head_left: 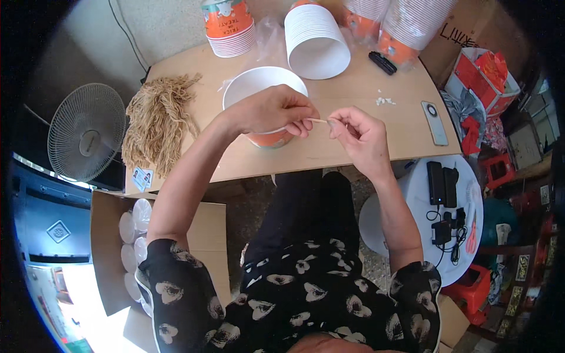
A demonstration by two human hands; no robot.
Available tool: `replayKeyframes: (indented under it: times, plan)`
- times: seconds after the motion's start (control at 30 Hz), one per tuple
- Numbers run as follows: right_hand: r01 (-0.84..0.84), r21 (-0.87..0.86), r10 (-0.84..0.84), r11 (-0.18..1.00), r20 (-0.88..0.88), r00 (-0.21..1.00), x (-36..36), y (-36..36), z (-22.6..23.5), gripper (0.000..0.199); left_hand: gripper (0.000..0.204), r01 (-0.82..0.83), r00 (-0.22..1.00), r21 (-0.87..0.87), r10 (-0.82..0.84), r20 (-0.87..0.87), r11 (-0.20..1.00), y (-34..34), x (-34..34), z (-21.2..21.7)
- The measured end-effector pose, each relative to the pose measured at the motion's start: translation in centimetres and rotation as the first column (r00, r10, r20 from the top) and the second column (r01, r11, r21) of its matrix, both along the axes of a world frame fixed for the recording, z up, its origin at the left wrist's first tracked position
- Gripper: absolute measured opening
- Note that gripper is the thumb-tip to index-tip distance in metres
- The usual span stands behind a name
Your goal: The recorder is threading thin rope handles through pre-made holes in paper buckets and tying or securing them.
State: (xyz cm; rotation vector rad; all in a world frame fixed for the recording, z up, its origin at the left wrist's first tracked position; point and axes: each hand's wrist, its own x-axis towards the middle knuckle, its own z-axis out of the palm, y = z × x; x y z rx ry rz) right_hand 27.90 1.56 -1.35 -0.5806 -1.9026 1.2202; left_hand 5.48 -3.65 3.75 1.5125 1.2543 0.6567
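Wooden table (pixel 329 150), bearing stacked paper buckets and a heap of tan strings (pixel 156 120) at its left; white-and-orange paper bucket (pixel 265 88) at centre, partly under the left hand (pixel 273 110); left hand and right hand (pixel 360 136), each pinched shut on an end of one thin tan string (pixel 318 120), stretched between them just above the table's near edge

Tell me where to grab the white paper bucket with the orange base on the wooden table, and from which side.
Take the white paper bucket with the orange base by its far rim, coming from above. It stands upright, mouth open, and the left hand covers the near rim.
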Motion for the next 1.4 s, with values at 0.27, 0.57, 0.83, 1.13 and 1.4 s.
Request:
replayKeyframes:
  times: [0.27, 0.57, 0.83, 1.13, 1.4]
  plan:
    - [-0.03, 0.068, 0.028, 0.997, 0.041, 0.999, 1.1, 0.4, 1.0, 0.013, 0.027, 0.037, 0.99, -0.038, -0.031, 0.135, 0.999, 0.2, 0.0, 0.3]
    - [-0.011, 0.016, 0.011, 1.0, -0.001, 1.0, 1.0, 1.1, 1.0, 0.011, 0.023, 0.065, 0.994, -0.082, -0.058, 0.091, 0.995, 0.7, 0.1, 0.0]
    - [-0.094, -0.208, 0.049, 0.974, -0.211, 0.976, 0.1, 1.6, -0.5, 0.012, 0.014, -0.107, 0.969, 0.072, 0.087, 0.231, 0.992, -0.5, 0.6, -1.1]
    - [-0.105, -0.469, -0.007, 0.877, -0.231, 0.973, 0.0, 2.2, -1.3, 0.016, 0.018, -0.199, 0.968, 0.104, 0.179, 0.175, 0.975, -1.4, 0.7, -1.6]
    - [-0.204, -0.459, 0.056, 0.865, -0.316, 0.947, -0.5, 2.0, -1.2, 0.017, 0.019, -0.151, 0.976, 0.099, 0.132, 0.176, 0.984, -1.0, 0.0, -1.7]
